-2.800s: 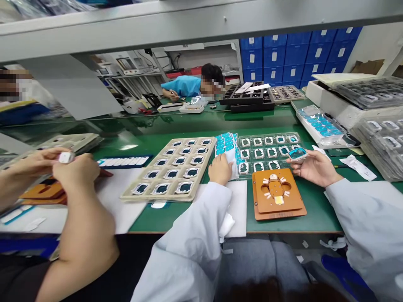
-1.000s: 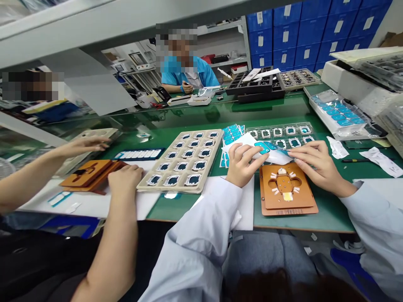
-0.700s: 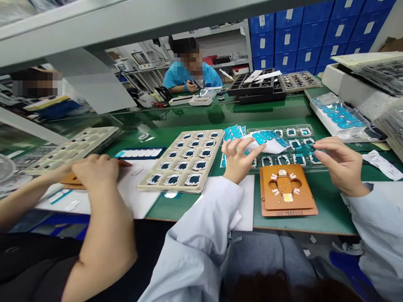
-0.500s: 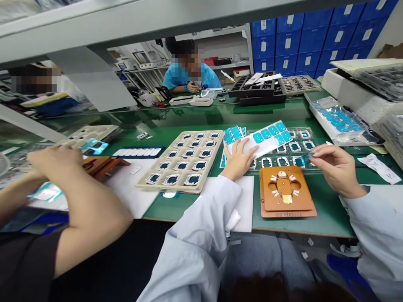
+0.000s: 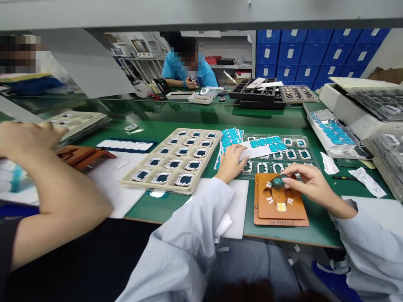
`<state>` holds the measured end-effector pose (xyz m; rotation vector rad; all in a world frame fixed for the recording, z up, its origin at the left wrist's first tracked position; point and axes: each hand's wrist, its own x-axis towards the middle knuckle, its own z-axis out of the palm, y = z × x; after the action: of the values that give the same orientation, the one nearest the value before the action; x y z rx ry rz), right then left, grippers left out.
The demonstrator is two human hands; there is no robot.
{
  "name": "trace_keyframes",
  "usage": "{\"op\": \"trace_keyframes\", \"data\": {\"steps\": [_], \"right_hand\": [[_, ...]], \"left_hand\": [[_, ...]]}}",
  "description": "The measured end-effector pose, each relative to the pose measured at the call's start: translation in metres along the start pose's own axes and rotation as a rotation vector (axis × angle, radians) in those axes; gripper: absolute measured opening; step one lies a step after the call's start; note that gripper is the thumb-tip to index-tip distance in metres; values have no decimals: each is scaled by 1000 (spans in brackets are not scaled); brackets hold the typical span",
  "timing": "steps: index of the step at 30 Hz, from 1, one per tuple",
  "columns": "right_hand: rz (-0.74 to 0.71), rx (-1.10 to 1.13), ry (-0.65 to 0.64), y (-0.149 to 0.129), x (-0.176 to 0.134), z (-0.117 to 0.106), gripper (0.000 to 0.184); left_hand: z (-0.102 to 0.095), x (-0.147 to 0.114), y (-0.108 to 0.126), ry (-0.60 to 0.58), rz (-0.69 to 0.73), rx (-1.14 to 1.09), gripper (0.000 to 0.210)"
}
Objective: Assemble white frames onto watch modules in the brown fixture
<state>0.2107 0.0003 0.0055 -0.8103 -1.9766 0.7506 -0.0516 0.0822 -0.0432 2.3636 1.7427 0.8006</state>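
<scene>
My right hand pinches a small dark teal, glossy film-like piece between thumb and fingers. That piece is over the upper part of an orange-brown fixture block, covering some of its recess; I cannot tell whether they touch. White tabs and a yellowish pad surround the recess. My left hand lies with fingers stretched and apart on the left end of a white sheet with teal stickers. Under that sheet is a clear tray of white-framed parts. More teal sticker sheets lie just behind my left hand.
A beige tray of dark framed parts stands left of me, beside a white foam mat. A co-worker's arm reaches over the bench at far left. Bagged teal stickers and stacked trays stand at right.
My right hand has brought the teal piece left and down, from the clear tray to over the fixture. The sticker sheet now lies flatter and lower under my left hand. The co-worker's hands moved left.
</scene>
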Motion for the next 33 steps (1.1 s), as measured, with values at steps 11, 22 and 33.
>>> {"op": "trace_keyframes", "data": {"steps": [11,22,33], "right_hand": [[-260,-294,-55,2,-9,8,12],[-193,-362,-101,-2,-13,12,12],[-147,-651,294,15,-9,-28,21]], "left_hand": [[-29,-40,46,-63,697,-415,41],[-36,-46,50,-346,811,-647,102],[-46,-50,54,-396,822,-555,71]]}}
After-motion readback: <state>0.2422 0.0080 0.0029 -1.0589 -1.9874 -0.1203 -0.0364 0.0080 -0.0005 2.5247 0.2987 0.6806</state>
